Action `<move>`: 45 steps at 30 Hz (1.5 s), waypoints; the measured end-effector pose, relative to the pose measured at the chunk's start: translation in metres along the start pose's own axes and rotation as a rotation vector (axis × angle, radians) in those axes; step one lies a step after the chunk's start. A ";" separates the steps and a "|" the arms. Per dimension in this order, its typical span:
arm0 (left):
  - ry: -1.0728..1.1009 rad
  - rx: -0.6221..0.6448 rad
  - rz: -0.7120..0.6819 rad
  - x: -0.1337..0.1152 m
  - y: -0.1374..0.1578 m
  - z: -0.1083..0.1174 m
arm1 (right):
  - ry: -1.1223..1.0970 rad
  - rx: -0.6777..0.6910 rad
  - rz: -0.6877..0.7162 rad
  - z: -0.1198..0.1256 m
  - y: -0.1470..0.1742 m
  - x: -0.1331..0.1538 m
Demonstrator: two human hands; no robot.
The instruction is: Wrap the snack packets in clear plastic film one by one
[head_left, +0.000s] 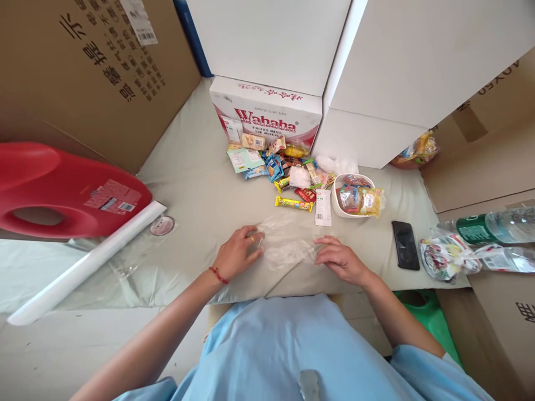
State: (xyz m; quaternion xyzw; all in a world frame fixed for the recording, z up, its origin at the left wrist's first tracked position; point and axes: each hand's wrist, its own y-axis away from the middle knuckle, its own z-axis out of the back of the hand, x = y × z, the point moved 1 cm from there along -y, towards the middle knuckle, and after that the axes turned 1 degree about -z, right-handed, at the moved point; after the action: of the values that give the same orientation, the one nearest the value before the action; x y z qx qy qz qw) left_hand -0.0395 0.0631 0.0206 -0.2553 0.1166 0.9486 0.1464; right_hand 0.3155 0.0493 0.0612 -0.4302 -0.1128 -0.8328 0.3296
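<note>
A clear plastic bag (288, 242) lies crumpled and flat on the cloth-covered table in front of me. My left hand (238, 253), with a ring and a red cord bracelet, rests at the bag's left edge, thumb and fingers apart and touching the film. At the opposite edge is my right hand (340, 259), palm down, its fingers stretched over the plastic. Just beyond the bag lie a yellow snack bar (293, 204) and a white packet (323, 208). Behind them is a heap of wrapped snacks (273, 167). A white bowl (335, 203) of packaged snacks stands to the right.
A Wahaha carton (267, 114) backs the snacks. On the left are a red jug (75, 189), a white roll (87, 262) and a small round item (162, 225). A phone (405, 245), a tied snack bag (445, 256) and plastic bottles (497, 228) lie on the right.
</note>
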 end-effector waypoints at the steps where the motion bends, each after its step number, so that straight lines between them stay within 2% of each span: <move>1: 0.026 -0.008 -0.003 0.003 0.000 0.001 | 0.046 0.014 0.031 -0.001 0.004 0.004; 5: 0.210 -0.036 0.009 0.009 -0.002 0.006 | 0.253 -0.005 0.080 -0.003 0.024 0.016; 8: 0.326 -0.070 0.161 0.000 -0.006 0.013 | 0.358 -0.063 0.101 -0.009 0.037 0.023; 11: 0.341 -0.088 0.271 -0.018 -0.011 0.014 | 0.410 -0.098 0.140 -0.024 0.045 0.028; 13: 0.307 -0.087 0.273 -0.027 -0.013 0.008 | 0.423 -0.064 0.156 -0.033 0.051 0.030; 15: 0.258 -0.092 0.237 -0.031 -0.012 -0.001 | 0.375 0.029 0.154 -0.033 0.056 0.033; 18: 0.209 -0.126 0.125 -0.028 -0.007 -0.018 | 0.175 0.133 0.051 -0.005 0.063 0.040; 20: 0.206 -0.148 0.065 -0.024 -0.003 -0.026 | 0.039 0.017 -0.099 0.026 0.061 0.043; 22: 0.217 -0.160 0.046 -0.021 0.000 -0.031 | -0.036 -0.203 -0.249 0.054 0.048 0.040; 23: 0.222 -0.165 0.046 -0.020 0.001 -0.032 | -0.045 -0.260 -0.306 0.062 0.037 0.035; 24: 0.227 -0.170 0.048 -0.020 0.001 -0.033 | -0.041 -0.261 -0.348 0.065 0.024 0.029; 26: 0.236 -0.182 0.050 -0.020 0.001 -0.034 | -0.003 -0.095 -0.412 0.054 -0.006 0.013; 28: 0.246 -0.197 0.049 -0.021 0.002 -0.034 | 0.048 0.048 -0.478 0.027 -0.034 -0.003; 31: 0.271 -0.217 0.054 -0.021 0.003 -0.034 | 0.054 0.132 -0.592 -0.020 -0.062 -0.018; 34: 0.309 -0.220 0.075 -0.018 0.004 -0.032 | -0.120 0.129 -0.609 -0.047 -0.071 -0.015; 37: 0.378 -0.215 0.117 -0.012 -0.002 -0.027 | -0.208 0.012 -0.502 -0.045 -0.075 0.005; 41: 0.483 -0.208 0.185 -0.004 -0.025 -0.015 | 0.039 -0.114 -0.240 -0.036 -0.084 0.051; 43: 0.510 -0.207 0.201 0.000 -0.039 -0.009 | 0.200 -0.059 -0.163 -0.046 -0.089 0.070; 45: 0.526 -0.209 0.206 0.004 -0.052 -0.005 | 0.357 0.085 -0.146 -0.065 -0.093 0.082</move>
State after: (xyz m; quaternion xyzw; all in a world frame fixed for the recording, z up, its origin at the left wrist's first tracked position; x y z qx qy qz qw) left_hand -0.0229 0.1107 0.0073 -0.4926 0.0773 0.8667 -0.0127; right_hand 0.1799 0.0527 0.0958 -0.2519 -0.1184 -0.9121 0.3009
